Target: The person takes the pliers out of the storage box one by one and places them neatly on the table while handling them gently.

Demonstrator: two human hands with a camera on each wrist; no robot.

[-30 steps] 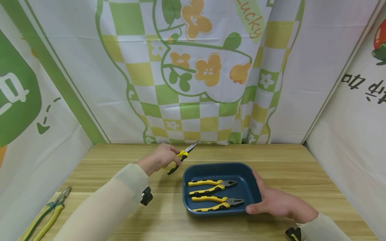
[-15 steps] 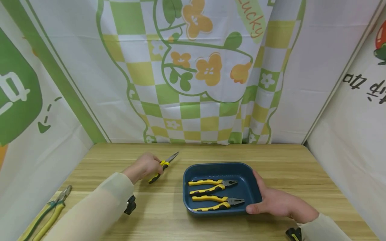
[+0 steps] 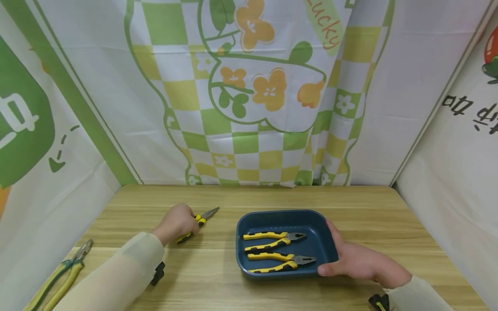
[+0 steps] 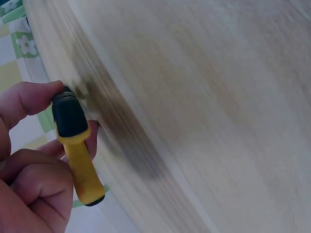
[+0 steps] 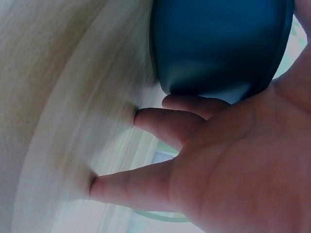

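In the head view my left hand (image 3: 178, 224) grips a pair of long-nose pliers (image 3: 208, 214) by the yellow-and-black handles, left of a dark blue box (image 3: 238, 242). The jaws point away to the right. In the left wrist view the pliers' handle (image 4: 82, 170) shows end-on between thumb and fingers, over the tabletop. My right hand (image 3: 355, 259) spreads against the box's right end, thumb at the near corner; in the right wrist view its straight fingers (image 5: 136, 189) touch the table. Inside the box lie an upper pair of pliers (image 3: 268, 236) and a lower pair (image 3: 288, 261), side by side.
At the left edge of the wooden table (image 3: 210, 280) lies a larger pair of pliers (image 3: 64, 276) with yellow-green handles. A printed curtain (image 3: 264, 142) hangs along the back edge. White cloth walls stand on both sides.
My left hand has carried the long-nose pliers left and toward me, away from the box. The right hand and the box have stayed put.
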